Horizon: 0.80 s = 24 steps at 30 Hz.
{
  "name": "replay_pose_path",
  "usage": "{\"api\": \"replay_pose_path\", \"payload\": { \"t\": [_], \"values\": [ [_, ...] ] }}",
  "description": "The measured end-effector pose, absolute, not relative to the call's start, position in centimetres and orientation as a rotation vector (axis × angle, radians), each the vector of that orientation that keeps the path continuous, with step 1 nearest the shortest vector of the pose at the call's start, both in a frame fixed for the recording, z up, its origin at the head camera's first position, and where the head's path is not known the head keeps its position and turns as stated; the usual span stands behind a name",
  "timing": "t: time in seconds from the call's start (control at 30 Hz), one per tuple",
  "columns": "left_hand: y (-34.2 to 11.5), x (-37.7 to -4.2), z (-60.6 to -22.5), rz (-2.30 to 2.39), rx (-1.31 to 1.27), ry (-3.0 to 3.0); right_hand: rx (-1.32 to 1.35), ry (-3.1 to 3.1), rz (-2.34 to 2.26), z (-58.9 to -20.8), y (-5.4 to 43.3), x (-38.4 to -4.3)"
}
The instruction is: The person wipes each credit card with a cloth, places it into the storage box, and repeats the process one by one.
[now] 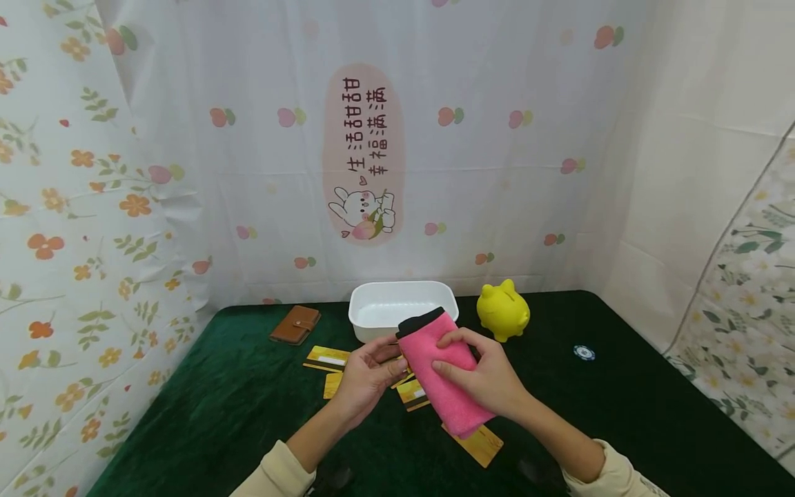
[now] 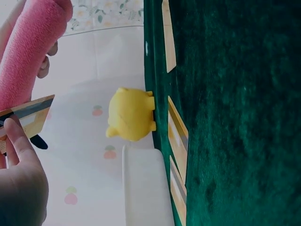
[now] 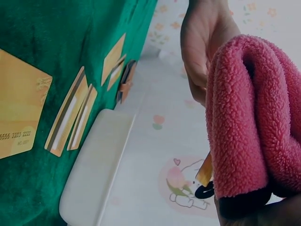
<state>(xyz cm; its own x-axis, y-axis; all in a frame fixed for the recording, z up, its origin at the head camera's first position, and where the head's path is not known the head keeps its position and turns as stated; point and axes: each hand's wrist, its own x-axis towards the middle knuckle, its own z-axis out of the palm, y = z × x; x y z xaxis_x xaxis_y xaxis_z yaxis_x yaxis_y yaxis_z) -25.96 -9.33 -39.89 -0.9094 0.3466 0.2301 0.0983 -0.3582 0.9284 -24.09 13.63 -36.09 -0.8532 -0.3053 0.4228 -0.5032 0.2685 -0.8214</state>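
Note:
My left hand (image 1: 362,381) pinches a gold bank card (image 2: 38,123) with a dark stripe, clearest in the left wrist view. In the head view that card is mostly hidden behind fingers and cloth. A folded pink fleecy cloth (image 1: 442,369) with a black edge is gripped by my right hand (image 1: 491,373), thumb and fingers on its near face. The held card is up against the cloth near its black-edged end. Beneath the hands, several more gold cards lie on the green table, including one card (image 1: 481,446) below the cloth and another card (image 1: 327,358) at left.
A white plastic tub (image 1: 402,293) stands at the back middle of the green-covered table (image 1: 205,414). Left of it lies a brown wallet (image 1: 295,325); to its right stands a yellow piggy bank (image 1: 504,310). Farther right is a blue-and-white poker chip (image 1: 584,353). Patterned curtains surround the table.

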Motion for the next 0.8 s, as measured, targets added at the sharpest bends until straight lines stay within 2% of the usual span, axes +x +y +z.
{"api": "replay_pose_path", "payload": {
  "t": [0.8],
  "values": [
    [-8.6,-25.4,-39.3,2.403,0.484,1.779,0.71,-2.357,1.542,-36.17,14.47,-24.19]
  ]
}}
